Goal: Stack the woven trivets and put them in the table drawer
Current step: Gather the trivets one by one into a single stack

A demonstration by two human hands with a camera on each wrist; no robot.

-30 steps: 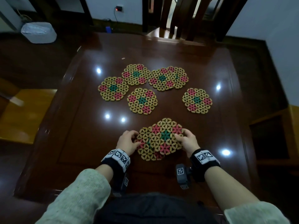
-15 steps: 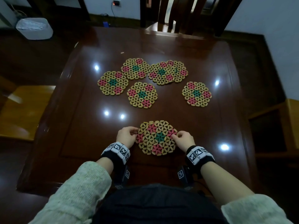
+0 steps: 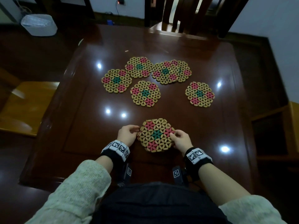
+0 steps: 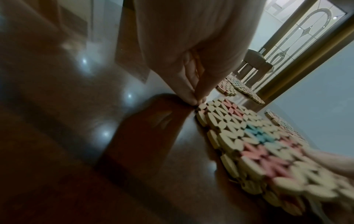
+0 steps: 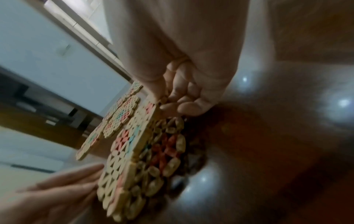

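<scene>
So there's a stack of trivets [image 3: 156,135] on the table [image 3: 210,126], near the front edge, with the left hand [image 3: 127,135] at its left side and the right hand [image 3: 182,139] at its right. Further back sit five more spots: one trivet [image 3: 116,80] far left, one [image 3: 139,67] behind it, an overlapping pair [image 3: 171,71] mid-back, one [image 3: 145,93] in the middle, one [image 3: 200,94] off right.

The lower layer of the near stack of hexagonal woven trivets with pink and teal flowers [image 3: 156,135] is covered from above, so its count cannot be told. In the left wrist view its near edge [image 4: 287,178] is smeared by blur, and the right hand [image 4: 333,163] is cut off by the frame. The underlying trivet of the overlapped far pair [image 3: 182,71] is partly hidden.
</scene>
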